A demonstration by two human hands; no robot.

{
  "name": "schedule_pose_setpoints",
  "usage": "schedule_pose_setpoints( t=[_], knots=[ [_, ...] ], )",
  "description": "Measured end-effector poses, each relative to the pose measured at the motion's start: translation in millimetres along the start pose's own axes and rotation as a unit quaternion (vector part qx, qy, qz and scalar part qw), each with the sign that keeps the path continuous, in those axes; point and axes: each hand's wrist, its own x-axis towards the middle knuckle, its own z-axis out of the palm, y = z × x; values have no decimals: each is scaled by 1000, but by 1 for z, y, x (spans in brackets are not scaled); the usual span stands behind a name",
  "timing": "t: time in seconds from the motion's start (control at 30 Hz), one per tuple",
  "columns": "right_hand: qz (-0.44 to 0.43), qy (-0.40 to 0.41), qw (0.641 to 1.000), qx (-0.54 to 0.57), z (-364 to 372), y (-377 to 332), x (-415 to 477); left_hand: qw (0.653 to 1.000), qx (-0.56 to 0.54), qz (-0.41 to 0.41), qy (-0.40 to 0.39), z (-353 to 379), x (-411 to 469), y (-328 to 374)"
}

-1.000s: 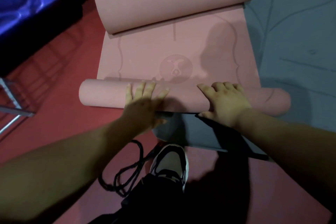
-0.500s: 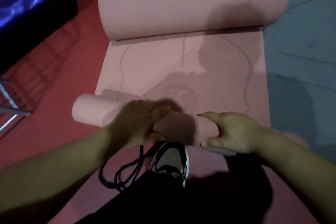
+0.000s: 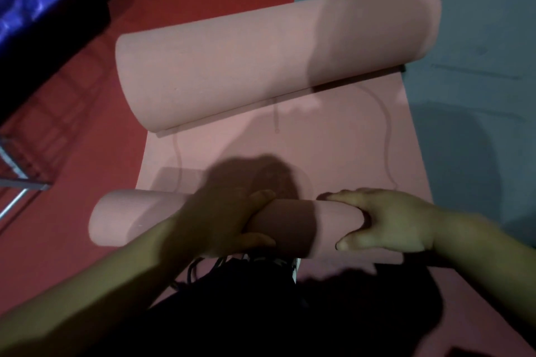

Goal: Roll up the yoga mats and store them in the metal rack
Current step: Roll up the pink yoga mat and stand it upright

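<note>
I have the near end of the pink foam yoga mat (image 3: 319, 151) wound into a tight roll (image 3: 121, 220) just in front of me. My left hand (image 3: 229, 220) and right hand (image 3: 385, 220) each curl around it, I judge to stop it springing loose. Only a corner of the grey metal-tube rack (image 3: 17, 174) shows at the left, and I cannot see what is in it.
</note>
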Motion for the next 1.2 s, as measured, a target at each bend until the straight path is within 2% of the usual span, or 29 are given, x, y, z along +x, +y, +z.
schedule_pose_setpoints(
  t=[0.03,0.1,0.13,0.3,0.4,0.57,0.7,0.8,0.9,0.97,1.13,1.2],
  knots=[
    [-11,68,996,-49,9,3,-5,1000,-15,-2,-12,-2,3,-2],
    [-41,215,966,-140,36,3,-17,998,-47,-7,-46,-5,9,-9],
    [-38,251,952,-173,51,1,-22,997,-56,-5,-55,-5,12,-12],
    [-6,305,933,-190,68,14,-5,997,-33,-8,-70,-8,23,-8],
    [-8,279,940,-196,56,15,3,996,-31,-31,-74,-9,29,-11],
    [37,150,974,-168,24,13,16,994,47,-72,63,17,10,2],
    [32,114,982,-146,12,15,26,992,56,-84,73,29,10,4],
    [28,140,978,-154,10,15,28,995,61,-60,57,18,20,-6],
    [-25,253,942,-219,24,12,25,999,-15,-41,22,9,32,-18],
    [-51,286,924,-248,42,9,24,997,-53,-51,-9,4,40,-24],
    [-21,250,936,-248,34,12,36,992,-90,-63,-64,-6,58,-26],
    [-2,203,947,-248,23,11,41,994,-83,-61,-43,-6,60,-28]
  ],
)
